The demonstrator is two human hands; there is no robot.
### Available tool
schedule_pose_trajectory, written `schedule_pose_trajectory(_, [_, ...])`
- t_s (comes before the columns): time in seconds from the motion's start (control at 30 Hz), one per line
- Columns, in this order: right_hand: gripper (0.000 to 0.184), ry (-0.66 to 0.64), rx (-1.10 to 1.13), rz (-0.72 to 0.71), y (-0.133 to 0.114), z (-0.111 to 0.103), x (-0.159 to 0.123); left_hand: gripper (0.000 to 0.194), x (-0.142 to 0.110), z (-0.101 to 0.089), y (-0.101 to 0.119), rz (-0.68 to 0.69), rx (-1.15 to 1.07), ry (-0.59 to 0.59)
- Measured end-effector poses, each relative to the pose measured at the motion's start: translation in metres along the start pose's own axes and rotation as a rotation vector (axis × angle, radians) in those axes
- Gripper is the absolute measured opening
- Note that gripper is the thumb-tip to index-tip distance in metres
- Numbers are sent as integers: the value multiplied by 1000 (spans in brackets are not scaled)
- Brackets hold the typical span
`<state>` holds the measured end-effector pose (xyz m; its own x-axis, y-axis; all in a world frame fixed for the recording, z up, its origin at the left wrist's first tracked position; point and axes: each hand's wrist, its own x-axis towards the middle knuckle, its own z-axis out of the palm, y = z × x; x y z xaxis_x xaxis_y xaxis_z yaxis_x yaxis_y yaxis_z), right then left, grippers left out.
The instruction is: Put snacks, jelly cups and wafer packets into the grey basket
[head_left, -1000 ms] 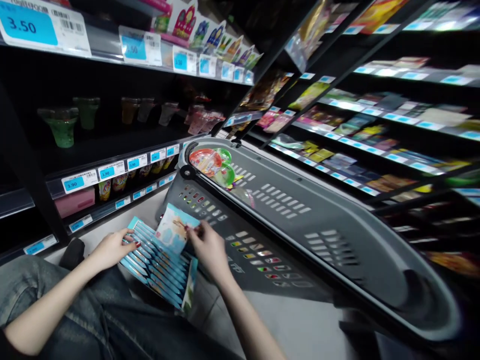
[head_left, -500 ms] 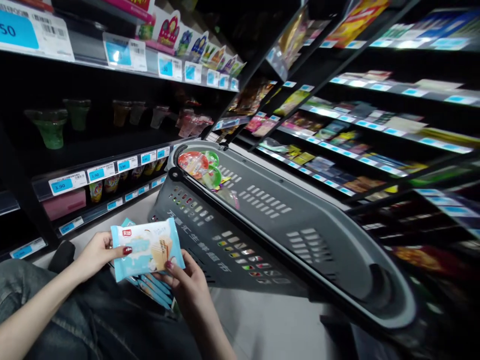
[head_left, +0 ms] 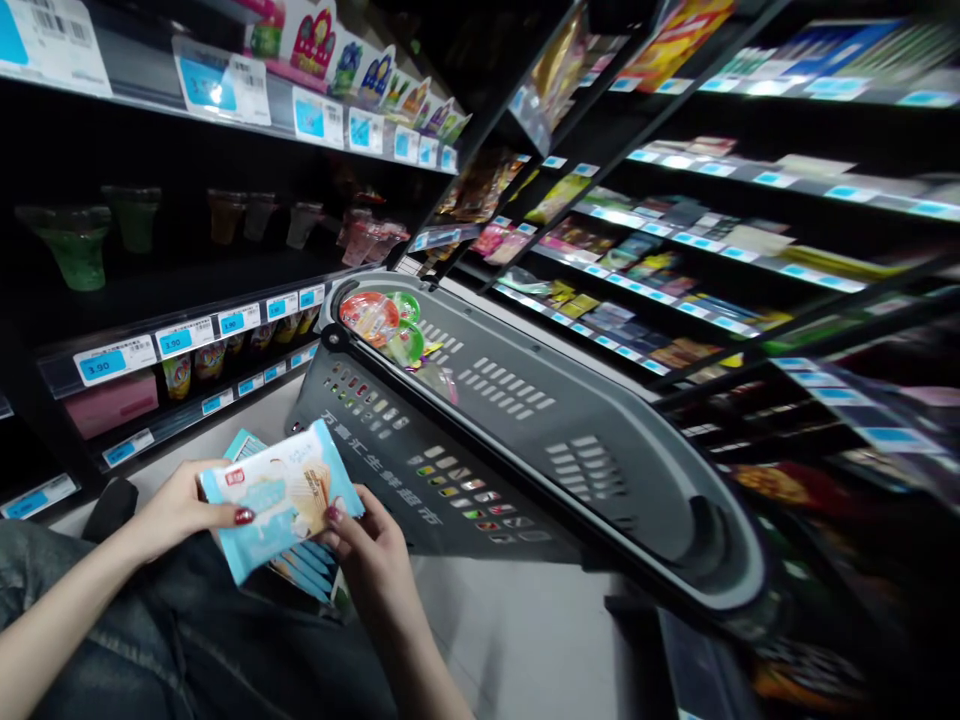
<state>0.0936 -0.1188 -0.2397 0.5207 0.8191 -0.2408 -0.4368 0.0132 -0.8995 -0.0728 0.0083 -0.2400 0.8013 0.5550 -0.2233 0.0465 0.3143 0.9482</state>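
Note:
A light blue and white wafer packet point(head_left: 281, 495) is held up over my lap, tilted with its right end higher. My left hand point(head_left: 180, 510) grips its left end, thumb across the front. At its right end my right hand point(head_left: 375, 545) pinches it, thumb on the front face. Below and behind the packet is an open box point(head_left: 244, 447) with several more blue packets point(head_left: 304, 568) in it, partly hidden by the held one and my hands.
A grey shopping basket point(head_left: 525, 480) stands just ahead, with red and green lidded cups point(head_left: 371, 315) inside. Shelves with jelly cups point(head_left: 79, 245) and price tags rise at left. More stocked shelves point(head_left: 675, 240) run along the right. Pale floor point(head_left: 517, 640) shows below the basket.
The wafer packet has tilted, its left end dropping lower, and both hands still hold it. The view has shifted slightly, so the basket and shelves sit further left.

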Motion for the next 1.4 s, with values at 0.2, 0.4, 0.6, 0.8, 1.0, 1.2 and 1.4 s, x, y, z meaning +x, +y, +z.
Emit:
schedule_pose_trajectory(0.2, [25,66,-18,-81,-2,-9,4,22,-6,18,-8,-151,-31,-290])
schedule_pose_trajectory(0.4, [24,56,-84,-134,-2,-15,6,19,-4,28,-17,-187,-65,-289])
schedule_pose_trajectory(0.6, [12,-196,-424,-435,-11,-12,-2,20,4,23,-23,-35,37,-130])
schedule_pose_trajectory(0.8, [28,-460,-842,-972,-17,-4,-17,10,7,12,-23,443,198,208])
schedule_pose_trajectory(1.0, [28,-456,-872,-963,-17,-2,-20,15,4,8,-16,529,257,216])
schedule_pose_trajectory(1.2, [21,-157,-867,-565,-35,-11,-20,6,6,10,-23,-104,195,-204])
schedule_pose_trajectory(1.4, [13,-352,-908,-46,-76,-22,-25,15,2,16,-37,-231,131,-450])
